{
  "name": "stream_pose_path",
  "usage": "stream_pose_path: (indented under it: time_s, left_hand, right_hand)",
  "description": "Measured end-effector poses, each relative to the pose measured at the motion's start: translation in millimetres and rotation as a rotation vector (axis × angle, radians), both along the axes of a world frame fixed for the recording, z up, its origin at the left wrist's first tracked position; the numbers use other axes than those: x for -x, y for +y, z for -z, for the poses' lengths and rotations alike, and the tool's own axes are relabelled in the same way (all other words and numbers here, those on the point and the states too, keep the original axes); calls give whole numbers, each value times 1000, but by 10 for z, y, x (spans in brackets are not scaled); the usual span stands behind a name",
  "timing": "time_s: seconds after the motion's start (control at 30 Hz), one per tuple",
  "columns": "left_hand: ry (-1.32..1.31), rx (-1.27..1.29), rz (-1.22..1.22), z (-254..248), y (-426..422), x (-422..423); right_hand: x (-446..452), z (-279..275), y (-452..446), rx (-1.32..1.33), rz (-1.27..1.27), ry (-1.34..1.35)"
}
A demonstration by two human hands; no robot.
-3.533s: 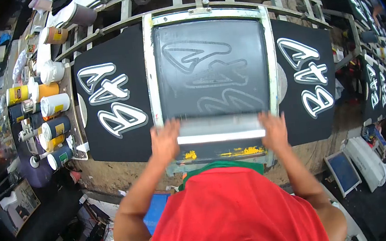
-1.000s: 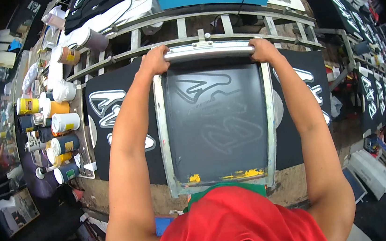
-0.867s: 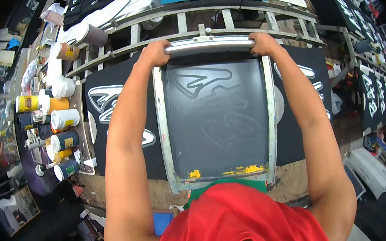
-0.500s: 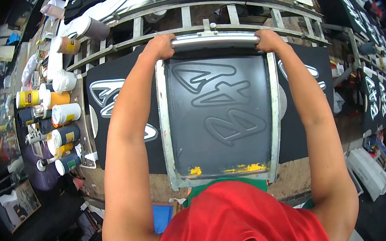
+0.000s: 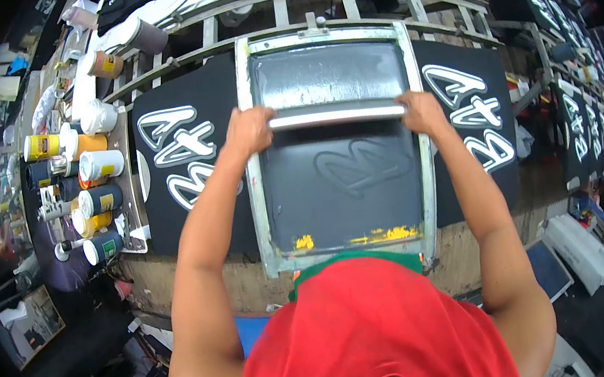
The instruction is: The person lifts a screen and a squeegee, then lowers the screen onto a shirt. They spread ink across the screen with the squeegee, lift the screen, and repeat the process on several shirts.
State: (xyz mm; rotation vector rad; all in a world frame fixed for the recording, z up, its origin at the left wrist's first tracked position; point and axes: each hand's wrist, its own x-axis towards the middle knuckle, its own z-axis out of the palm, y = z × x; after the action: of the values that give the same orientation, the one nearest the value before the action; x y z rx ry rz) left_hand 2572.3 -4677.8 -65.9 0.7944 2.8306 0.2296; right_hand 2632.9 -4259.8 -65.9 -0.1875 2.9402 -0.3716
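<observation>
Tabletop (image 5: 157,277): a worn brown surface, by which the frame and the black pieces on either side are carried.
Rail (image 5: 281,12): a ladder-like metal structure, run across the far side, beyond the frame.
Screen frame (image 5: 258,215): laid flat in the middle, between two black pieces; its dark mesh (image 5: 342,217) is coated with a glossy grey film beyond the squeegee, while a duller surface, marked with an outlined letter B, is seen on the near side.
Black pieces: one at the left (image 5: 191,145) and one at the right (image 5: 467,108), both printed with large white letters edged in grey (the lowest letter at the left is partly hidden by the forearm).
Squeegee (image 5: 339,117): held crosswise over the mesh, in the far half of the frame; its pale bar is stretched between both hands.
Hands: the left hand (image 5: 250,130) and the right hand (image 5: 424,111) are curled around opposite ends of the bar, which is gripped firmly at each end.
Tubs (image 5: 101,164): white, yellow and dark containers, clustered along the left.
Clamp (image 5: 312,22): seated at the middle of the frame's far edge.
Yellow patches (image 5: 393,235): smeared along the mesh's near edge.
</observation>
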Motion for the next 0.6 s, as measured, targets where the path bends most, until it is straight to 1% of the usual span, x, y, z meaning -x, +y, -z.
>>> stream_pose_path:
  time_s: [0.07,0.13,0.17,0.2,0.23,0.27,0.3,0.37,0.4,0.43,0.47,0.53,0.6]
  left_hand:
    - [-21,-101,-21,28,-131,-788]
    - [-57,-66,-16,-17,-235,-1554]
    - [-41,-80,-4,-47,-295,-1951]
    - [-68,-43,-18,10,-369,-2316]
    - [-50,-79,-21,11,-408,-2669]
    - [23,-162,17,38,-456,-2955]
    - [-4,-190,11,-84,-448,-3125]
    - [29,-180,31,-253,-475,-3190]
    - [48,-166,48,-390,-467,-3182]
    - [114,-198,45,-457,-488,-3116]
    - [114,-190,46,-554,-521,-3034]
    - [-24,-172,-28,-812,-578,-2898]
    - [-190,-171,-170,-644,-717,-2769]
  right_hand:
    - [-802,56,-112,46,-5,24]
    - [-1687,60,-250,76,11,96]
    - [-2124,110,-294,108,16,63]
    - [-2513,37,-388,121,24,60]
    - [-2840,40,-451,145,33,94]
    - [-3147,61,-506,124,40,123]
    - [-3285,-16,-542,133,30,103]
    - [-3400,-126,-525,138,21,99]
    - [-3295,-429,-561,99,48,143]
    - [-3183,-654,-559,60,67,192]
    - [-3134,-753,-524,117,145,345]
    - [-3090,-730,-470,194,389,509]
    - [-3255,-269,-238,336,736,347]
